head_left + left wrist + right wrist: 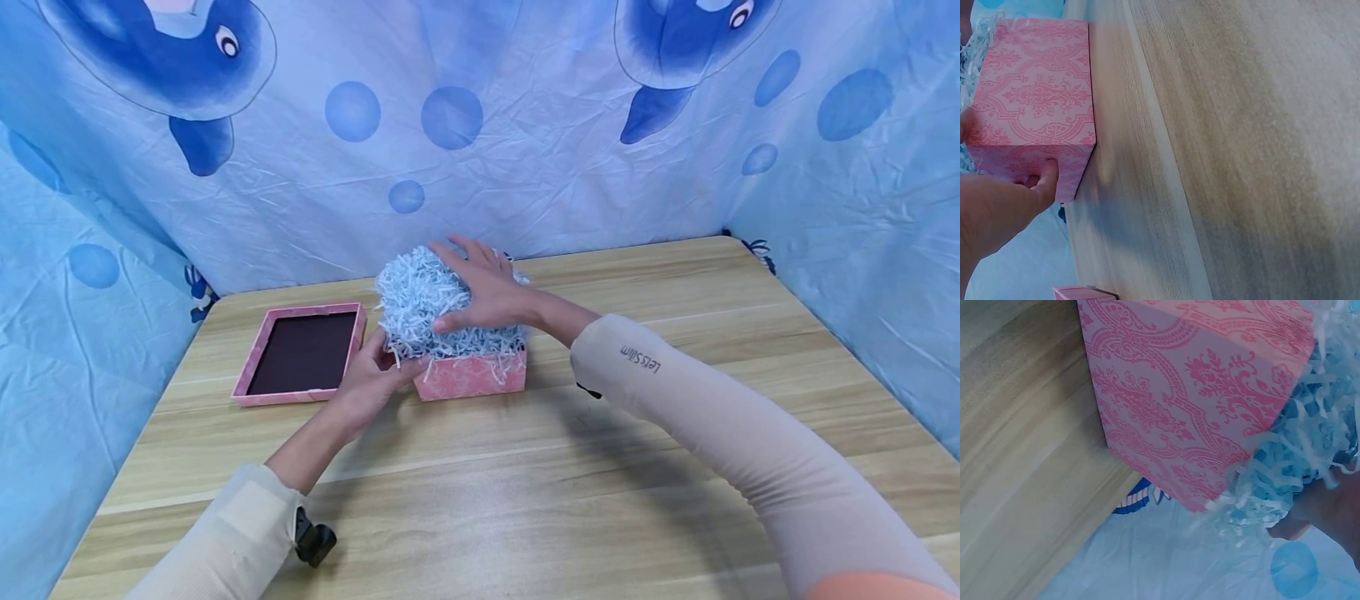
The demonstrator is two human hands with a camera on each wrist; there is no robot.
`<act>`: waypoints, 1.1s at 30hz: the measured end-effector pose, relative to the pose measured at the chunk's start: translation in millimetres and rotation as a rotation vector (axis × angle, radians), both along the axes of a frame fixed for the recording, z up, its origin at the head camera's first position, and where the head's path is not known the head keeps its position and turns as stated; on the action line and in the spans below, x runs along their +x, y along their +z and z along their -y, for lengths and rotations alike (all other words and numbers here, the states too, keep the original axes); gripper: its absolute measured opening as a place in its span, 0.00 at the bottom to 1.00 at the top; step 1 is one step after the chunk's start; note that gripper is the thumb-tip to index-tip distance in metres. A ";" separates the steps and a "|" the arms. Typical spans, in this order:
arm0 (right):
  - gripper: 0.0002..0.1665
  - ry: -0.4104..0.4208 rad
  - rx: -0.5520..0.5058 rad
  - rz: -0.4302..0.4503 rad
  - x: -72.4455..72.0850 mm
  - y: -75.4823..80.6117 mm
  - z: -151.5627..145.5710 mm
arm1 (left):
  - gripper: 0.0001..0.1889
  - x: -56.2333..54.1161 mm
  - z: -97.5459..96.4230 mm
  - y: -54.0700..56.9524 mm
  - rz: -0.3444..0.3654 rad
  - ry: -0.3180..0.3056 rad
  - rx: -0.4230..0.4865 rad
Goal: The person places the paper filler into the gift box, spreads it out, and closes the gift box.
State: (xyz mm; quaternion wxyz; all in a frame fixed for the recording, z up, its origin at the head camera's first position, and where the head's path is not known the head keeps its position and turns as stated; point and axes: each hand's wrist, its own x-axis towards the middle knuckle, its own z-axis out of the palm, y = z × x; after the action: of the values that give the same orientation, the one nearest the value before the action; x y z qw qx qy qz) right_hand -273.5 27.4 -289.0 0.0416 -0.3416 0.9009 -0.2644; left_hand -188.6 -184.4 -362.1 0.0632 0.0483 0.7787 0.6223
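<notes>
A pink patterned box (pixel 472 378) stands on the wooden table, heaped above its rim with pale blue shredded paper (pixel 417 292). My left hand (pixel 365 390) grips the box's near left corner, thumb at the front rim. In the left wrist view, fingers (pixel 1050 178) bend against the short side of the box (pixel 1038 87). Over the top, my right hand (pixel 491 287) spreads its fingers and rests on the shredded paper. The right wrist view has the paper strands (pixel 1310 437) spilling over the box edge, with part of the right hand (pixel 1329 515) among them.
Left of the box lies a shallow pink tray-like lid (pixel 251 358) with a dark inside. Behind the wooden table (pixel 480 500) hangs a blue curtain (pixel 510 183) printed with dolphins and bubbles. A small black device (pixel 315 542) is strapped at the left wrist.
</notes>
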 end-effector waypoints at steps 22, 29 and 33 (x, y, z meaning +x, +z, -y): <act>0.40 0.082 0.240 -0.201 11.3 -15.0 11.6 | 0.37 -1.9 -0.4 -0.8 -0.001 -0.005 -0.013; 0.41 0.076 0.314 -0.184 10.7 -19.2 13.5 | 0.37 -1.9 -1.0 -1.9 -0.018 -0.017 -0.005; 0.40 0.078 0.335 -0.165 10.7 -20.4 14.3 | 0.36 -1.9 -0.1 -1.8 -0.023 -0.022 -0.018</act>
State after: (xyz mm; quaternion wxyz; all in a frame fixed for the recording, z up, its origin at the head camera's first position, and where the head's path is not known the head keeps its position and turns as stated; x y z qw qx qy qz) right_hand -262.9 13.1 -309.4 0.0341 -0.3849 0.9189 -0.0800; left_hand -190.4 -184.4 -363.9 0.0616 0.0633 0.7844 0.6140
